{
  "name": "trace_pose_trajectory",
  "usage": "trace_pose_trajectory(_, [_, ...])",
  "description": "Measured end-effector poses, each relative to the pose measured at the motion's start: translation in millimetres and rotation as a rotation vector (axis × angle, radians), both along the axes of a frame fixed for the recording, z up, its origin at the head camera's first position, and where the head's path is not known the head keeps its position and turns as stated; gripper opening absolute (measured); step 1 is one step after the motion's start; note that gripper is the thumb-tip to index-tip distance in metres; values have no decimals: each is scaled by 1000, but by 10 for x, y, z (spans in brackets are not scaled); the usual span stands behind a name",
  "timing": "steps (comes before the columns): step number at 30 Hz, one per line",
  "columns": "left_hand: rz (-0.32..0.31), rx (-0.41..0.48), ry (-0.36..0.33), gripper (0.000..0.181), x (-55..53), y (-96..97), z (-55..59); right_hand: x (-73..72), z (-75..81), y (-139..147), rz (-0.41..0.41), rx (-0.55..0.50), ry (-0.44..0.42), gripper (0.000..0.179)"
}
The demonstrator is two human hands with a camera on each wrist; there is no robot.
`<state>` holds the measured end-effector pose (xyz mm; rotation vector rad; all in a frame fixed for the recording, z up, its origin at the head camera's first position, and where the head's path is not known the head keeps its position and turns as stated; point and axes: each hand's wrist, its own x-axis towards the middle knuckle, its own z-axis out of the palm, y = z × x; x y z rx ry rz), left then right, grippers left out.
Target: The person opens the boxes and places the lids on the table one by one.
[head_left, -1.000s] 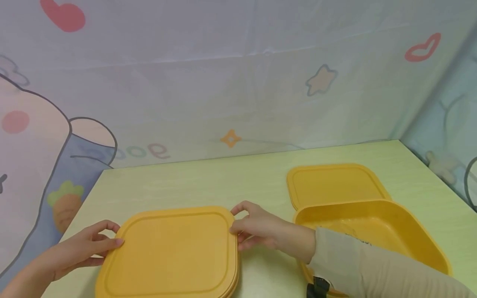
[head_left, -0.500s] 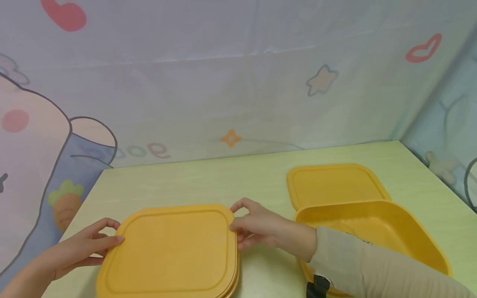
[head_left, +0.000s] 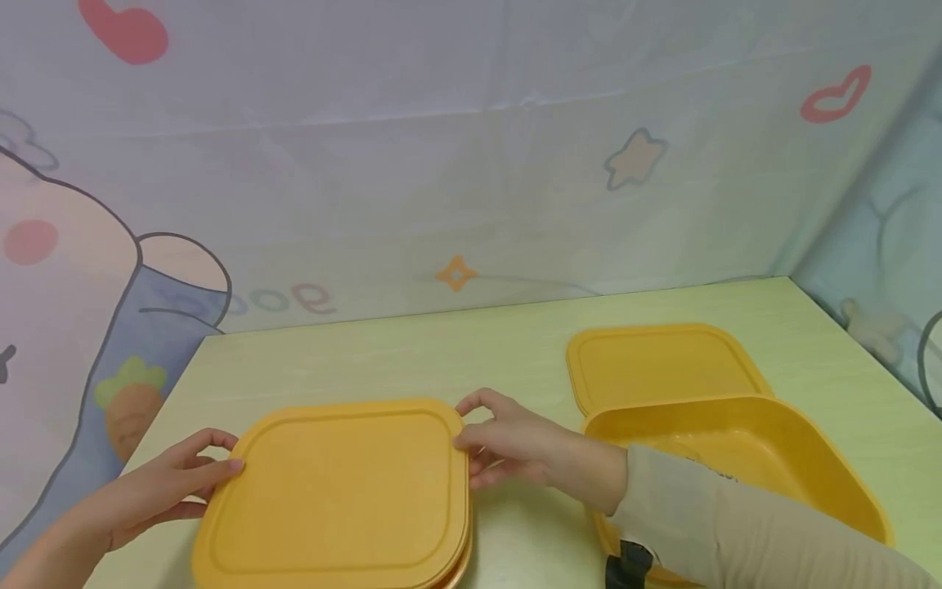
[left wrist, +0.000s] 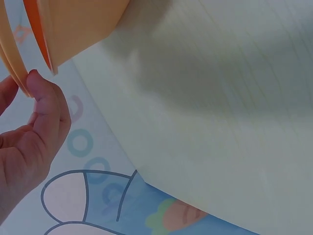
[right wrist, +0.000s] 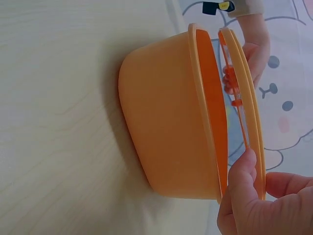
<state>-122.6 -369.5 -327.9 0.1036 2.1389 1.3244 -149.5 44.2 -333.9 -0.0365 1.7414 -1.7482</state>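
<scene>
A yellow rounded-rectangle lid (head_left: 338, 491) is held between both hands at the front left. My left hand (head_left: 158, 491) pinches its left edge between thumb and fingers, and my right hand (head_left: 515, 450) pinches the right edge near the far corner. Beneath the lid stands a deep yellow plastic box (right wrist: 161, 117). In the right wrist view a gap separates the lid from the box's rim. The left wrist view also shows the lid's edge (left wrist: 14, 58) apart from the box wall (left wrist: 78, 29). Most of the box is hidden in the head view.
A second yellow box (head_left: 736, 442), without a lid on it, stands to the right, partly under my right forearm. Behind it lies another yellow lid (head_left: 662, 368) flat on the pale table (head_left: 412, 360). A printed cloth (head_left: 441, 164) hangs behind the table.
The lid has risen slightly off the box, and the gap under its right side has widened. Both hands have moved up a little with it. The second box and lid have stayed still.
</scene>
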Motion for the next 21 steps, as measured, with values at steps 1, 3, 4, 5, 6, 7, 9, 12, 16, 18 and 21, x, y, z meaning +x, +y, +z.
trace_pose_trajectory(1, [4, -5, 3, 19, -5, 6, 13, -4, 0, -1, -2, 0, -1, 44])
trace_pose_trajectory(3, [4, -19, 19, 22, -16, 14, 40, -10, 4, -2, -4, -1, -1, 44])
trace_pose_trajectory(4, [3, -26, 26, 24, -20, 16, 54, -13, 8, 0, -7, -3, -1, 44])
trace_pose_trajectory(5, [3, -33, 34, 26, -23, 19, 67, -16, 13, 0, -8, -5, -1, 45])
trace_pose_trajectory(6, [8, -42, 35, 26, -25, 23, 79, -18, 18, 2, -9, -6, -2, 45])
trace_pose_trajectory(7, [11, -47, 34, 27, -24, 25, 88, -20, 21, 3, -9, -6, -2, 45])
trace_pose_trajectory(9, [16, -52, 27, 28, -21, 22, 96, -23, 30, 4, -9, -7, -3, 46])
trace_pose_trajectory(12, [26, -51, 10, 26, -18, 15, 89, -30, 32, 4, -13, -10, -5, 46])
trace_pose_trajectory(16, [21, -34, 9, 25, -28, -12, 71, -43, 31, 3, -19, -8, 1, 46])
trace_pose_trajectory(18, [22, -26, 9, 24, -36, -21, 67, -49, 30, 2, -20, -7, 4, 45])
trace_pose_trajectory(21, [23, -24, 7, 25, -44, -26, 71, -59, 32, 2, -19, -3, 8, 45])
